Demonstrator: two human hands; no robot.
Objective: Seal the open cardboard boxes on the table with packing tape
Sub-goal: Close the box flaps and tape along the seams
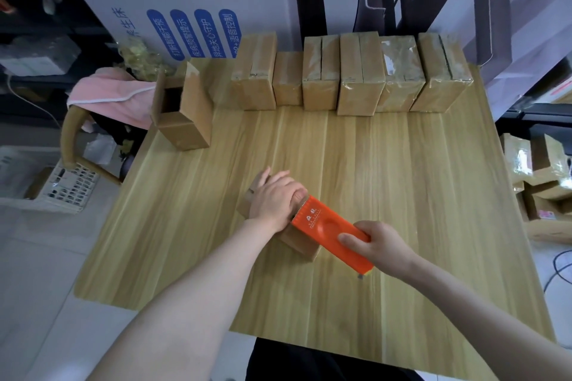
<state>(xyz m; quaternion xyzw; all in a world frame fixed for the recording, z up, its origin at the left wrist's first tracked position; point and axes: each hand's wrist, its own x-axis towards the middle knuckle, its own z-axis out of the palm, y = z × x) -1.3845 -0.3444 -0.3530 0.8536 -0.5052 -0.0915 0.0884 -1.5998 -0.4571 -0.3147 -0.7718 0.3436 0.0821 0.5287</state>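
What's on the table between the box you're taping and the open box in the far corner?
Nothing. The head view shows only bare wooden table between the held box and the open box.

The tape tool [332, 227] is bright orange. The boxes [360, 77] are brown. The counter [402, 195] is light wood with stripes. The cloth [111, 96], far left, is pink.

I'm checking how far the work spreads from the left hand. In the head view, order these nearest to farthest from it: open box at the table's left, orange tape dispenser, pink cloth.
1. Orange tape dispenser, right beside the left hand.
2. Open box, far left of table.
3. Pink cloth, off the table's left edge.
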